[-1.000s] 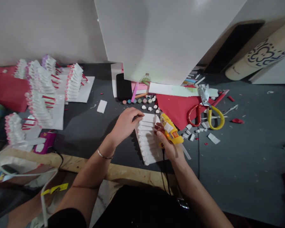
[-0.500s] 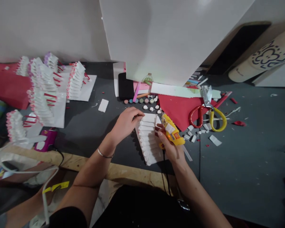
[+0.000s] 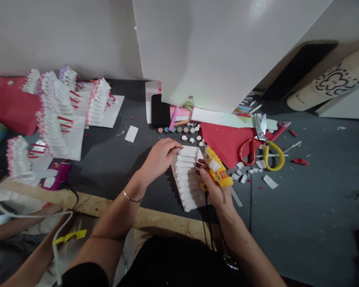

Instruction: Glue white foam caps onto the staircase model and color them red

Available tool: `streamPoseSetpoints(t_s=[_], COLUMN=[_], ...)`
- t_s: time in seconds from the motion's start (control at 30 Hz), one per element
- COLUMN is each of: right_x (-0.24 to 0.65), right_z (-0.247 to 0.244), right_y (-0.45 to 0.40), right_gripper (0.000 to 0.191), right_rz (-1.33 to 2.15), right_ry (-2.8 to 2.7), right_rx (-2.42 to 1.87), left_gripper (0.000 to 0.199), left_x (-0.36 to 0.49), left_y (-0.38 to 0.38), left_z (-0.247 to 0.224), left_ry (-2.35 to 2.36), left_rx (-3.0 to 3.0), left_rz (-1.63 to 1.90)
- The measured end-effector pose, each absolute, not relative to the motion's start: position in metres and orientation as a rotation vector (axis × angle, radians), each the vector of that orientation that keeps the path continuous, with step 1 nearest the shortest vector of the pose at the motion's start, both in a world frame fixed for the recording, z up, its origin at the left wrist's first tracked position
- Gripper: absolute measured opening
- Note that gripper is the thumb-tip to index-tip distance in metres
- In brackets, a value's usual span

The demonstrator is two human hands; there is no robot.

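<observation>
A white ridged paper piece (image 3: 189, 187) with a row of small round white ends along its left side lies in front of me. My left hand (image 3: 160, 155) is closed at its upper left corner, thumb and fingertips pinched on the edge. In my right hand (image 3: 217, 189) is a yellow hot glue gun (image 3: 217, 167), held over the right side of the piece with its nozzle pointing up and away. A small orange light glows on the gun, and a clear glue stick sticks out of its rear. Several white round bits (image 3: 192, 140) lie just beyond the paper piece.
Scissors (image 3: 261, 139) with red and yellow handles rest on red paper (image 3: 219, 139) at right, near white scraps (image 3: 270, 182). Several finished-looking ridged models (image 3: 55, 133) stand at left beside a purple device (image 3: 57, 176). A tumbler (image 3: 326, 85) leans back right. Another person's arms show lower left.
The view has shifted slightly. Both hands stay almost where they were, the left at the paper's corner and the right holding the glue gun.
</observation>
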State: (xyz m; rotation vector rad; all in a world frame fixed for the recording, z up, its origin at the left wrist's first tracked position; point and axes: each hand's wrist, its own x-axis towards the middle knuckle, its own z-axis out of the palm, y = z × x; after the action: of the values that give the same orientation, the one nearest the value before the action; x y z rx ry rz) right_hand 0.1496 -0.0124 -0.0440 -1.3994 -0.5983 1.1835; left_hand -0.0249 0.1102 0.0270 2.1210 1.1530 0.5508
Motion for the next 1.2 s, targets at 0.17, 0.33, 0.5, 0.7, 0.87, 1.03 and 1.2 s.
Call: streamPoseSetpoints(t_s=[0.17,0.33,0.5,0.7,0.87,1.03,1.2], right_x=[0.149,0.149,0.152,0.158,0.165,0.168,0.167], right_z=[-0.045,-0.047,-0.046,-0.042,-0.031,-0.029,-0.043], right_y=[-0.013,-0.014,-0.014,-0.014,-0.013,-0.028,-0.057], right_gripper=[0.036,0.033,0.036,0.036,0.032,0.033,0.039], right_rz=[1.163,1.151,1.168,1.105,1.042,1.015,0.901], right_ry=[-0.587,-0.612,-0.653,-0.670,-0.645,-0.628,-0.599], right_rx=[-1.408,-1.408,-1.401,-1.368,-1.325,-1.332,-1.409], left_gripper=[0.022,0.013,0.021,0.024,0.028,0.044,0.053], left_x=[-0.028,-0.026,-0.029,-0.051,-0.059,-0.056,-0.050], left_y=[0.112,0.112,0.108,0.080,0.032,-0.016,-0.043], left_z=[0.027,0.024,0.025,0.021,-0.011,-0.037,-0.050], left_ry=[1.153,1.133,1.233,1.448,1.413,1.307,1.228], left_rx=[2.153,2.162,2.063,1.762,1.549,1.347,1.233], left_rz=[0.566,0.556,0.742,0.967,0.996,1.044,0.989])
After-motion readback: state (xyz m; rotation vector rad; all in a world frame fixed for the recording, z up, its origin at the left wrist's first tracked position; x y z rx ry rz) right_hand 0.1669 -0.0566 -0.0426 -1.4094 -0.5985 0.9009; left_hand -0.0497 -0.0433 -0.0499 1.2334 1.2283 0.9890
